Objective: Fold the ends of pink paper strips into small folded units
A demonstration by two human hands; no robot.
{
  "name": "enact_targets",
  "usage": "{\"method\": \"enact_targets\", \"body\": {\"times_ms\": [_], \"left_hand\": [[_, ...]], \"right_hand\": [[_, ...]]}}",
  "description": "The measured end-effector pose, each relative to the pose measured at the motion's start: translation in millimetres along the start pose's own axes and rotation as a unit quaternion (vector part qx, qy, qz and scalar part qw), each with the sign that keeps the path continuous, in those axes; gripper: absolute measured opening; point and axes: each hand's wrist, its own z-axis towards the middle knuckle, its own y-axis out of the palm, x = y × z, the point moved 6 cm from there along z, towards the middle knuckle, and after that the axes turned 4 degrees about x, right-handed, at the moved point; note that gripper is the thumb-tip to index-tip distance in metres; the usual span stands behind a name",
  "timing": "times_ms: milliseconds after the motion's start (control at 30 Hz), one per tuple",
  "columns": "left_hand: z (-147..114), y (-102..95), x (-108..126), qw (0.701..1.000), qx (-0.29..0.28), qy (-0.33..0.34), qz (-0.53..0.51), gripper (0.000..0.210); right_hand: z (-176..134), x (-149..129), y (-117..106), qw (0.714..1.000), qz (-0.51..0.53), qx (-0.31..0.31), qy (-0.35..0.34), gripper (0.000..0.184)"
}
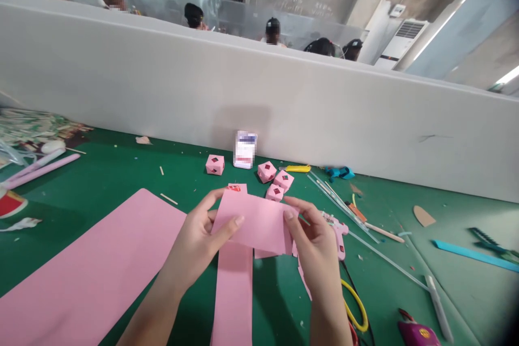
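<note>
A pink paper rectangle (259, 221) is held up above the green table between my two hands. My left hand (213, 227) pinches its left end, thumb on top. At the right end, my right hand (306, 227) grips it with the thumb on the near face. Beneath it a long pink paper strip (235, 292) runs toward me. Several small pink paper boxes with diamond-shaped holes stand just beyond, one of them a box (214, 165) to the left. Behind my right hand lies a pink glue gun (339, 232), partly hidden.
A large pink sheet (101, 265) covers the left of the table (190, 292). A phone (245, 150) leans against the white partition (162, 81). To the right are a yellow cutter (298, 168), clear glue sticks, and yellow-handled scissors (359, 308). People sit beyond the partition.
</note>
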Motion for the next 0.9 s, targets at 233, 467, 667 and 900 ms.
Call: {"method": "enact_targets", "body": {"times_ms": [233, 467, 667, 900], "left_hand": [[7.3, -3.7, -10.3, 0.998, -0.022, 0.013, -0.053, 0.057], [4.3, -1.0, 0.1, 0.998, 0.017, 0.058, -0.021, 0.058], [2.1, 0.8, 0.5, 0.997, 0.009, 0.068, 0.023, 0.054], [3.1, 2.1, -1.3, 0.999, -0.019, 0.046, 0.003, 0.058]], "right_hand": [[3.3, 2.6, 0.8, 0.996, 0.055, -0.014, 0.062, 0.050], [3.7, 8.3, 6.6, 0.993, 0.060, -0.074, 0.070, 0.056], [4.5, 4.5, 4.7, 0.998, 0.054, -0.002, 0.035, 0.046], [6.6, 1.8, -0.7, 0.998, -0.053, 0.016, -0.009, 0.031]]}}
